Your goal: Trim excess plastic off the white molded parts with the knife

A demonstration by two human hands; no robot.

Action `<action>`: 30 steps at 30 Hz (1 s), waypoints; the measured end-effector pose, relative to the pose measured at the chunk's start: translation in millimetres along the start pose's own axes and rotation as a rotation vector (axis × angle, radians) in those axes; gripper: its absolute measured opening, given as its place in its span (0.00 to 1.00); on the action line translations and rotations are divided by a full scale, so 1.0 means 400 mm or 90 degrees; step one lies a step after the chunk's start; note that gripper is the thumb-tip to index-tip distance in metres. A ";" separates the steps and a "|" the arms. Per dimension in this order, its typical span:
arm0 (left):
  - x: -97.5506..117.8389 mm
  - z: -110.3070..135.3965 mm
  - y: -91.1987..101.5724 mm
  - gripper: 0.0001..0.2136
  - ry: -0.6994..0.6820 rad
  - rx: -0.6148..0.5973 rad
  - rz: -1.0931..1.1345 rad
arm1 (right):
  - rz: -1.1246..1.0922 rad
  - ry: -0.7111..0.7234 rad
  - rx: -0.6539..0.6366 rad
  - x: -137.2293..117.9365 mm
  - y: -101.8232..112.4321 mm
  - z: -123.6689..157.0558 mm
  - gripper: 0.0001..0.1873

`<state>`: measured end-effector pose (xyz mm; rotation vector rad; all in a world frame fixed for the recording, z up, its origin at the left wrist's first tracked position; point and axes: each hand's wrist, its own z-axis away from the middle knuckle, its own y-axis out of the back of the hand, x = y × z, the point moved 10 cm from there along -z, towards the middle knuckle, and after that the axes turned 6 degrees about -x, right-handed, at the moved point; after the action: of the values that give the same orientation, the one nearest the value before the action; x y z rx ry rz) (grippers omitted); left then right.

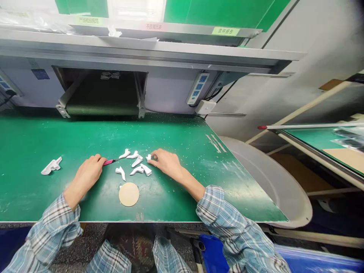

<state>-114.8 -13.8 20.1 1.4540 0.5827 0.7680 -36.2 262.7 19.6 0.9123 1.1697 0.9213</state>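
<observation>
Table: green table (93, 132), white flecks across its top.
Landmark: tan disc (129, 194), round, lying flat near the table's front edge.
Left hand (88, 175): up and left of the tan disc, curled shut around a pink-handled knife (108, 162), dark tip aimed at the white pieces.
Right hand (166, 163): up and right of the tan disc, fingers together, pinching a small white plastic piece (148, 157).
Cluster: six curved white plastic pieces (137, 161), just above the tan disc, between both hands.
Stray: larger white plastic part (51, 166), well left of the tan disc.
Clothing: plaid sleeves (64, 231) on both forearms.
Beyond: gray plastic tub (273, 182) right of the tan disc; power strip (197, 89) on the wall behind it.
</observation>
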 end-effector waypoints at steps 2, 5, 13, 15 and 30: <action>-0.010 0.010 0.001 0.14 0.038 0.008 0.024 | -0.012 0.013 -0.003 0.008 0.001 -0.004 0.11; -0.013 0.024 0.011 0.13 0.090 0.026 0.081 | -0.045 0.010 0.003 0.035 0.014 0.005 0.09; 0.174 -0.019 0.098 0.17 -0.077 0.011 0.439 | -0.470 0.207 0.012 -0.042 0.035 0.085 0.20; 0.232 -0.043 0.105 0.16 -0.111 0.002 0.530 | -0.551 0.211 0.034 -0.061 0.024 0.096 0.18; 0.319 -0.050 0.104 0.13 -0.242 0.118 0.508 | -0.747 0.231 -0.009 -0.066 0.001 0.119 0.13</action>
<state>-52.5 94.5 73.1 1.9702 -0.2581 1.0213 6.5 233.5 36.3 -0.0641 1.6874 0.1083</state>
